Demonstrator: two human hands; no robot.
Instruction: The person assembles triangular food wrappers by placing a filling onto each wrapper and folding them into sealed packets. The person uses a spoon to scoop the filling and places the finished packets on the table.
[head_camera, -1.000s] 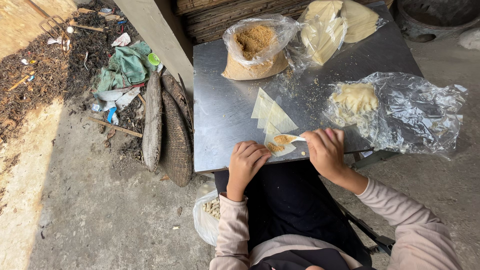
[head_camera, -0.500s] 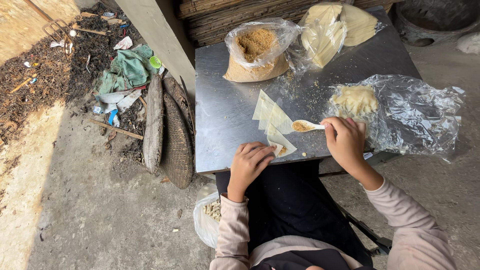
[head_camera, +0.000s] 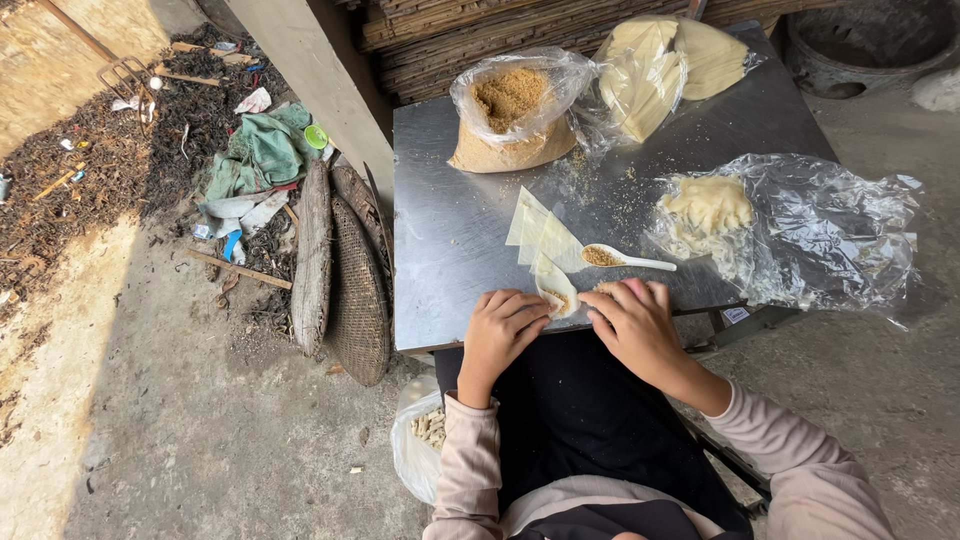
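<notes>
- Two bare hands rest at the near edge of the metal table, with one small filled wrapper lying between them.
- Far to the left of the left hand, down on the ground, lie a woven basket and a weathered plank, with a heap of rubbish and green cloth beyond them.
- Left hand: fingers curled loosely on the tabletop, its grip narrow and closed on nothing; the fingertips sit just beside the left edge of the wrapper, and I cannot tell whether they touch it.
- Below this hand, under the table edge, a white plastic bag hangs near the person's lap.
- Up and away from both hands stands an open plastic bag of brown crumbly filling.
- Between the hands, the filled wrapper is a pale triangular sheet with a dab of brown filling on it; it is the nearest piece of a short stack of pale wrappers that fans away from the hands.
- Just above the right hand lies a white spoon, its bowl loaded with filling and resting against the stack, free of either hand.
- Right hand: fingers spread flat and pressing down at the wrapper's right edge, the grip wide and holding nothing.
- Further up and right of this hand sit a bag of pale wrapper sheets and a crumpled clear plastic sheet bearing a pile of folded pieces.
</notes>
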